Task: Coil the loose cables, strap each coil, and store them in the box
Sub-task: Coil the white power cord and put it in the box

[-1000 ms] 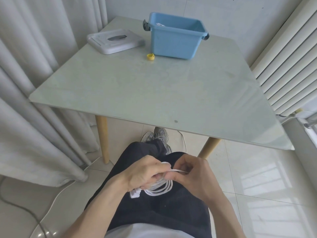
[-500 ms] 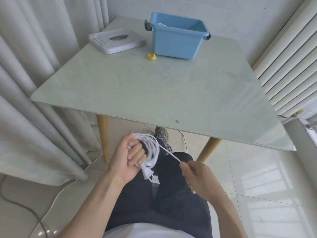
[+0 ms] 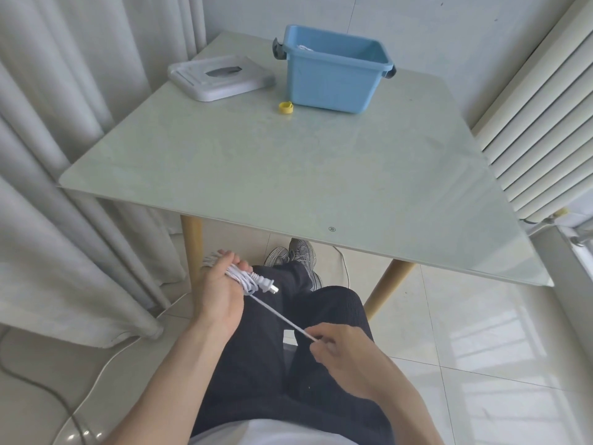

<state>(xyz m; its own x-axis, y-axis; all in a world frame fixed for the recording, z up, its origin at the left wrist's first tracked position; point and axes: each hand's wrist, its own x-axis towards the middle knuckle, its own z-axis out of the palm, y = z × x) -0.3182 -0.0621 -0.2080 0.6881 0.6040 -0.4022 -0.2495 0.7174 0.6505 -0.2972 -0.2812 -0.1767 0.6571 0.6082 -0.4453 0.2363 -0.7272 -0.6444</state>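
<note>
Below the table's near edge, my left hand (image 3: pixel 221 292) grips a coiled white cable (image 3: pixel 244 279) whose two-pin plug (image 3: pixel 266 285) sticks out to the right. A straight white strand (image 3: pixel 282 317) runs taut from the coil down to my right hand (image 3: pixel 337 350), which pinches its end over my lap. The blue box (image 3: pixel 333 77) stands at the far side of the table (image 3: pixel 288 175), with something white just visible inside it. A small yellow strap roll (image 3: pixel 285 107) lies in front of the box.
A white flat lid or tray (image 3: pixel 221 77) lies at the table's far left. Curtains (image 3: pixel 64 155) hang on the left and a radiator (image 3: pixel 545 123) stands on the right. Thin cables (image 3: pixel 96 374) trail over the tiled floor at the left.
My left hand has carried the coil up and to the left, out of my lap. My right hand has drawn one strand out taut, down and to the right.
</note>
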